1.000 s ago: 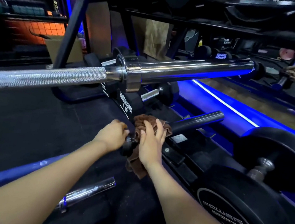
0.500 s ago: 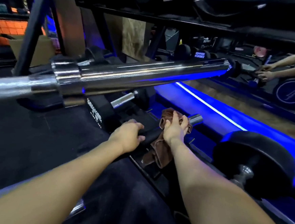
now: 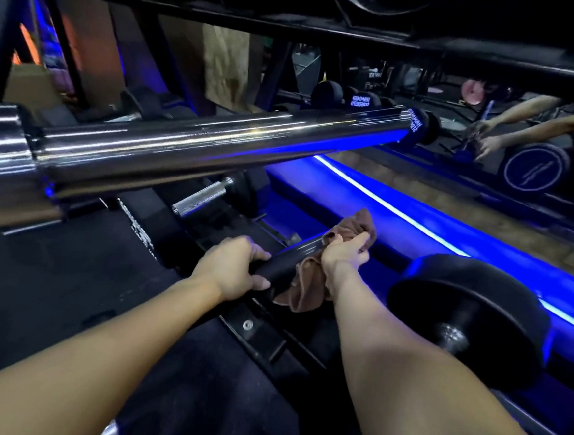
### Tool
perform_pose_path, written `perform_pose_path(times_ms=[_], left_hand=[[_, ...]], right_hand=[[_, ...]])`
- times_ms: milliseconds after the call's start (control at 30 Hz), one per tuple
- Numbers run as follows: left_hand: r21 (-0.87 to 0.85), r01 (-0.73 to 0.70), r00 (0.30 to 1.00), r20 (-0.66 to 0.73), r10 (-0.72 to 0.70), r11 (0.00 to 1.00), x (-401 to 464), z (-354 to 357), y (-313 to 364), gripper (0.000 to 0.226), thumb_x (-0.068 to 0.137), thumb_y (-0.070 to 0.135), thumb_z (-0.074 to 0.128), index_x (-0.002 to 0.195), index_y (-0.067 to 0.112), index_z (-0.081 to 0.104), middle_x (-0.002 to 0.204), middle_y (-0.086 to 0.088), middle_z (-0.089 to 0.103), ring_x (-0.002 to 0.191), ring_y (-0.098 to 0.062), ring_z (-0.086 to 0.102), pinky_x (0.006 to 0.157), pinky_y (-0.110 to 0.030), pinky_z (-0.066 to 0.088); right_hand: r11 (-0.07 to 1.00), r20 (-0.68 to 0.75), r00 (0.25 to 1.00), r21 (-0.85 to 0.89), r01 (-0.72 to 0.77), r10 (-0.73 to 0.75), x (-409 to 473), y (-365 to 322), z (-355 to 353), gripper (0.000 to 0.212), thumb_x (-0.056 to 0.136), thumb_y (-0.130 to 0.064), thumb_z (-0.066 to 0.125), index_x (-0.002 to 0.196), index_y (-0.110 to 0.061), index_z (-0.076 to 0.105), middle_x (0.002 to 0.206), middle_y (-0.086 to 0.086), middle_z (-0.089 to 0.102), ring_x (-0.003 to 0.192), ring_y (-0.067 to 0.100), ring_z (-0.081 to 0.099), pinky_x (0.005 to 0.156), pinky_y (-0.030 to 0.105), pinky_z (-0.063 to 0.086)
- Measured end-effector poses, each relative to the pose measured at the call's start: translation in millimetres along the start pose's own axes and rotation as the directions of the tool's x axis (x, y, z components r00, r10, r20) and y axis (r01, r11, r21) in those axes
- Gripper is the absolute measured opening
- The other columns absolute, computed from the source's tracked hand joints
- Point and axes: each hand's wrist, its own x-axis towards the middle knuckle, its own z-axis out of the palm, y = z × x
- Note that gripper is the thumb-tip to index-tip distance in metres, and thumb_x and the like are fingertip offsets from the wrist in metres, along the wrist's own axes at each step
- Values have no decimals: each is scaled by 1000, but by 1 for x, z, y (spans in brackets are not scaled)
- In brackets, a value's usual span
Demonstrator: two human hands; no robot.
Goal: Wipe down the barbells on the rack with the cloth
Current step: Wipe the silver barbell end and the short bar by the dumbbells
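Two bare hands worked low on the rack: the left hand (image 3: 232, 268) curled around a dark, round barbell sleeve (image 3: 287, 262), and the right hand (image 3: 343, 256) pinched a crumpled brown cloth (image 3: 302, 283) wrapped over that sleeve's far end. Above them ran a long chrome barbell sleeve (image 3: 215, 150). A black rubber dumbbell (image 3: 467, 314) lay just right.

Both your arms reach forward to the black bar (image 3: 287, 265)

Your left hand (image 3: 232, 268) grips the bar from above, fingers (image 3: 257, 253) curled over it and thumb beneath, forearm stretched straight behind. Your right hand (image 3: 342, 256) sits just farther along the bar, pinching the brown cloth (image 3: 302, 289) round it, wrist bent slightly inward, forearm running back toward you.
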Motion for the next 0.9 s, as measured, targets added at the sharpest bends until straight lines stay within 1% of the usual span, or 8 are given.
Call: perform_pose_path(times_ms=[67,167,400,500,600,733,800,900], left_hand=[[25,-21,1000,17,21,999,-8,-3,1,56,79,30,74,131,27,54,131,4,53,121,-17,50,99,-27,40],[26,14,1000,9,-15,1000,-29,-8,-9,55,81,27,72,132,28,53,134,3,52,122,-18,51,101,-29,41],[96,131,987,-103,-121,987,-104,-29,-51,46,87,31,64,132,27,54,133,4,50,123,-20,48,97,-32,43],[109,176,971,-183,-154,978,-138,-36,-68,42,89,34,61,130,24,56,129,2,52,123,-20,46,99,-34,41],[12,231,947,-234,-221,973,-165,-38,-80,47,90,37,59,133,21,52,130,0,49,121,-22,45,99,-34,40],[-117,228,945,-213,-248,967,-182,-32,-84,56,90,31,61,140,12,44,140,-5,44,125,-25,46,104,-35,37],[-143,230,943,-212,-257,962,-182,-31,-82,57,91,28,61,141,8,41,143,-8,43,128,-26,44,106,-32,33],[-174,264,939,-178,-293,949,-179,-33,-82,56,94,27,56,142,7,38,145,-11,41,130,-27,42,106,-29,29]], right_hand=[[997,-26,997,-15,-75,75,-13,0,8,61,102,-21,38,153,-20,5,153,12,16,130,28,39,102,28,32],[995,31,995,-23,-95,96,-49,-3,19,64,102,-19,41,153,-19,2,154,16,8,129,27,39,99,23,27],[996,200,980,-89,34,-15,-130,10,48,67,99,-13,43,153,-23,5,156,14,-2,124,26,47,104,17,25],[970,261,961,-193,146,-93,-171,12,51,65,99,-12,43,153,-21,7,156,15,-7,131,25,39,106,19,20],[898,341,891,-217,384,-299,-210,17,58,58,98,-7,42,151,-13,19,158,8,6,142,22,19,116,28,10],[837,510,824,-316,447,-247,-246,25,68,61,99,-10,39,151,-33,16,157,3,-16,138,27,24,110,22,17],[773,581,775,-362,521,-250,-251,25,66,60,99,-11,40,150,-36,20,157,3,-13,140,33,14,112,29,17],[665,613,715,-382,641,-337,-245,27,57,59,97,-9,42,147,-38,28,157,0,-2,138,34,11,113,33,18]])
